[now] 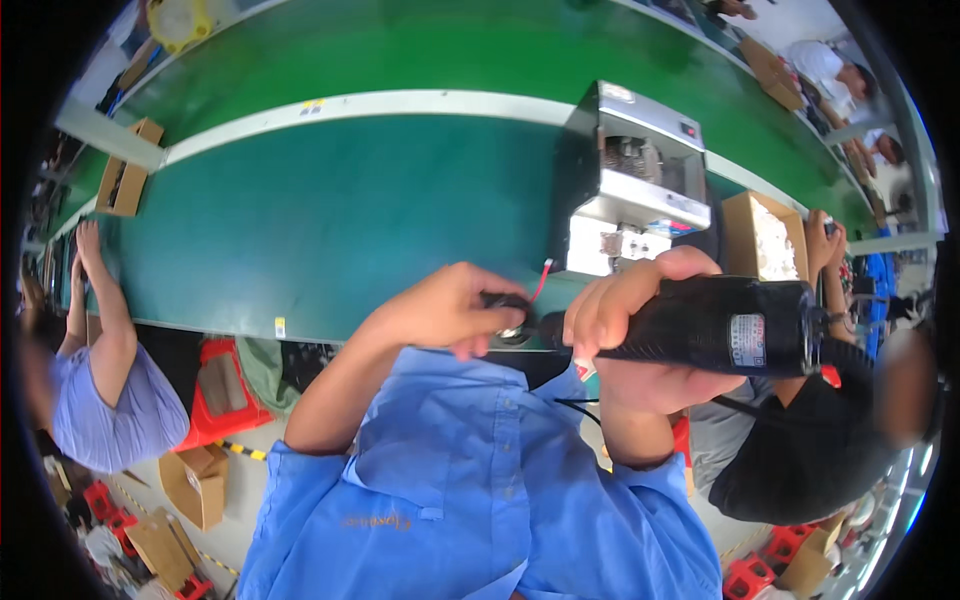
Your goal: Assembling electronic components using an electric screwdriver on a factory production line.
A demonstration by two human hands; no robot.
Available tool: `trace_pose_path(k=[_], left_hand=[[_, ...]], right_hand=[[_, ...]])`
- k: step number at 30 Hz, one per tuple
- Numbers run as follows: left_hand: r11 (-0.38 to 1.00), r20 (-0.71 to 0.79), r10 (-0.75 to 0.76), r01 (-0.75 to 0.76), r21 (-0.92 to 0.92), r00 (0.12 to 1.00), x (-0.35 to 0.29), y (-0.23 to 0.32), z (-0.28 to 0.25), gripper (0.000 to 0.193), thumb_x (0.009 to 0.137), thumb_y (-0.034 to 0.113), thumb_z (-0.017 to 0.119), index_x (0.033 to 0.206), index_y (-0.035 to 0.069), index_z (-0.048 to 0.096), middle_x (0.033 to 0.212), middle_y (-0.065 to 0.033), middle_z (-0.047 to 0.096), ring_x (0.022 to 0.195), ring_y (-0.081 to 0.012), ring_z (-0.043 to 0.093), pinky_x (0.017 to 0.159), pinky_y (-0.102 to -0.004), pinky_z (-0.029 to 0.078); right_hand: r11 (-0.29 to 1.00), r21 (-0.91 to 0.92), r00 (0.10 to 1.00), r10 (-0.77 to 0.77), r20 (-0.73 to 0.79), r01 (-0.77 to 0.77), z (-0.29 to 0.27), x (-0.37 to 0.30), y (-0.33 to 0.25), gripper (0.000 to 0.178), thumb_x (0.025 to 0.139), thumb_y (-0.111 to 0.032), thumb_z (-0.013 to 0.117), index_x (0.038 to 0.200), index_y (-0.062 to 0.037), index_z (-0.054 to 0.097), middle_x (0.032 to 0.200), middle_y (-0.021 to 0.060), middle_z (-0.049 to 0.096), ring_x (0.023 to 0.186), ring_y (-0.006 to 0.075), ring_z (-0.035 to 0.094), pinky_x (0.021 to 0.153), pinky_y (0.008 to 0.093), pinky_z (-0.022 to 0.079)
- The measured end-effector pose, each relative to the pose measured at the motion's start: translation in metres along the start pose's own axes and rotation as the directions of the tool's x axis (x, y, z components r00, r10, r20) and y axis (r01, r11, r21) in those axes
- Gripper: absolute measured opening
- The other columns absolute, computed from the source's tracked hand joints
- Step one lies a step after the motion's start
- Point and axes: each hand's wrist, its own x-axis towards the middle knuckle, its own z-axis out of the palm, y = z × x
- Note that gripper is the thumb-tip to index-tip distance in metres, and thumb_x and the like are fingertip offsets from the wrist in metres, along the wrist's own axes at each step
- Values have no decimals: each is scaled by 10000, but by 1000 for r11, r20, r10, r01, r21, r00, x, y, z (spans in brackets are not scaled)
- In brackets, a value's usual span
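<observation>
My right hand (pixel 622 300) is wrapped round a thick black electric screwdriver (pixel 700 322), which lies nearly level with its narrow end toward my left hand (pixel 435 308). A cord runs from the tool's right end. Between the fingers and thumb of my left hand is a small black part (pixel 506 301), with a thin red wire (pixel 542 280) rising beside it. The screwdriver's tip comes close to this part; whether they touch I cannot tell. Both hands are at the near edge of the green bench (pixel 350 230), in front of my blue shirt.
Beyond my right hand stands a silver and black screw feeder machine (pixel 640 165). To its right is a cardboard box (pixel 740 225) of white pieces. Co-workers sit at both sides, a person in light blue (pixel 110 410) at left, one in black (pixel 810 450) at right. Another carton (pixel 122 185) stands far left.
</observation>
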Motion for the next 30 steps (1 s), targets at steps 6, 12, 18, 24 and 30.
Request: trace_pose_path(k=[6, 12, 18, 24, 30], left_hand=[[789, -93, 174, -83, 608, 980, -15, 19, -29, 393, 773, 251, 654, 1111, 50, 660, 650, -103, 610, 591, -199, 589, 550, -333, 439], [760, -130, 394, -243, 602, 910, -3, 14, -34, 410, 751, 173, 697, 1144, 68, 645, 772, -127, 612, 655, -200, 578, 592, -323, 444], [830, -218, 365, -210, 516, 905, 5, -9, -33, 405, 841, 172, 684, 1201, 13, 591, 719, -32, 557, 557, -90, 466, 487, -246, 363], [990, -238, -65, 92, 103, 969, -1, 8, -20, 430, 931, 252, 596, 1261, -14, 523, 701, -87, 628, 480, -101, 569, 379, -223, 419], [996, -140, -24, 12, -89, 990, 7, -2, -14, 413, 947, 244, 566, 1262, -18, 512, 736, -114, 645, 544, -147, 640, 444, -253, 528]], right_hand=[[982, -148, 982, -136, -133, 116, -2, 1, -45, 840, 860, -683, 446, 1353, -19, 304, 741, 113, 527, 542, 226, 540, 506, 368, 469], [921, -293, 932, -317, -178, 257, -22, 13, -59, 963, 835, -771, 325, 1354, 39, 295, 739, 153, 531, 572, 224, 540, 536, 349, 482], [891, -409, 943, -287, -170, 197, -35, 36, -58, 931, 864, -731, 331, 1354, 59, 271, 767, 142, 514, 560, 222, 522, 525, 349, 470], [779, -622, 902, -214, -376, -74, -29, 48, -38, 918, 817, -764, 402, 1230, 56, 380, 666, 102, 515, 475, 171, 496, 449, 277, 438], [849, -523, 905, -166, -393, -72, -29, 36, -38, 858, 823, -737, 441, 1205, 31, 397, 672, 98, 515, 488, 167, 505, 449, 279, 438]])
